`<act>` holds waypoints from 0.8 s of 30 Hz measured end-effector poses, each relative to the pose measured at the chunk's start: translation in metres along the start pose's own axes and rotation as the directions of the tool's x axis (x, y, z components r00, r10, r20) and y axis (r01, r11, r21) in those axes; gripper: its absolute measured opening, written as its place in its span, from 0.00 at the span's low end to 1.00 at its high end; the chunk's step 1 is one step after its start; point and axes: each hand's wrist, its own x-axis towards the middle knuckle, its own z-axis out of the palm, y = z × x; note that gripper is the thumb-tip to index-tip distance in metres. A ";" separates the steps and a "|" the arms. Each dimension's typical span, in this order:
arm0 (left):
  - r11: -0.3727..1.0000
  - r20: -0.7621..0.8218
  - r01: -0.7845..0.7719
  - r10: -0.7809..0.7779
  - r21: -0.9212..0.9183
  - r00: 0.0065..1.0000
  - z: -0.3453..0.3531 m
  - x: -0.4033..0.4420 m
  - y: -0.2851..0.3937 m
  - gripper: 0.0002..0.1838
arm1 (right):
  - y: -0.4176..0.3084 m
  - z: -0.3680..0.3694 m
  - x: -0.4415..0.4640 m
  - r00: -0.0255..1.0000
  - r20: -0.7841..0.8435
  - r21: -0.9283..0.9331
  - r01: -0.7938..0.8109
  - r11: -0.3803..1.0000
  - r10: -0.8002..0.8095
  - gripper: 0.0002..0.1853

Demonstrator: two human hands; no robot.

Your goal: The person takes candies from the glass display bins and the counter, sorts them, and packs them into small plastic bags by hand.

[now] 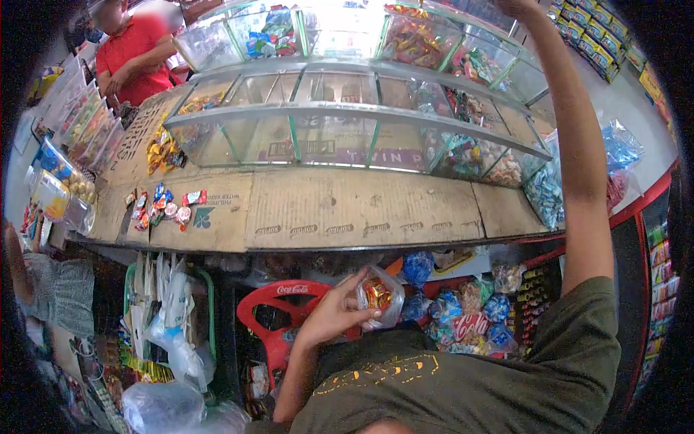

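Clear plastic container [390,312] of red-and-gold-wrapped sweets [377,294] sits gripped between your left hand's [334,312] thumb and fingers, red plastic chair [293,288] beside it, cardboard-covered counter [361,210] beyond; your raised right hand's [515,6] grip cannot be told.

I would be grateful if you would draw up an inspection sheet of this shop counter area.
Surface: counter covered with worn, printed cardboard.
Things in hand: clear container with shiny wrapped sweets inside.
Clutter: loose wrapped candies and gold-orange packets on the cardboard, left of centre.
Hands: left hand holds the container below the counter edge; right hand raised at the top edge, grip unclear.
Cables: thin pale loops at lower left, possibly cord; too blurred to tell.
Surroundings: divided glass case, red chair, person in red across the counter.
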 end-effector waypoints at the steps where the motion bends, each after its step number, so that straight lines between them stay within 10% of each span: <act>1: 0.999 -0.008 -0.032 0.032 -0.033 0.999 0.000 -0.001 -0.010 0.44 | -0.006 0.002 -0.011 0.998 -0.027 0.104 0.055 0.993 -0.052 0.13; 9: 0.988 0.033 0.083 -0.079 -0.134 0.996 0.003 -0.023 -0.013 0.45 | -0.020 0.135 -0.133 0.849 0.521 0.285 -0.075 0.956 -0.088 0.11; 16: 0.992 -0.045 0.056 -0.062 -0.110 0.997 0.005 -0.037 -0.018 0.45 | 0.023 0.172 -0.174 0.924 0.367 0.454 -0.075 0.888 -0.109 0.11; 24: 0.988 -0.027 0.079 -0.084 -0.136 0.996 0.014 -0.037 -0.020 0.45 | 0.026 0.158 -0.198 0.932 0.336 0.207 0.068 0.976 -0.136 0.12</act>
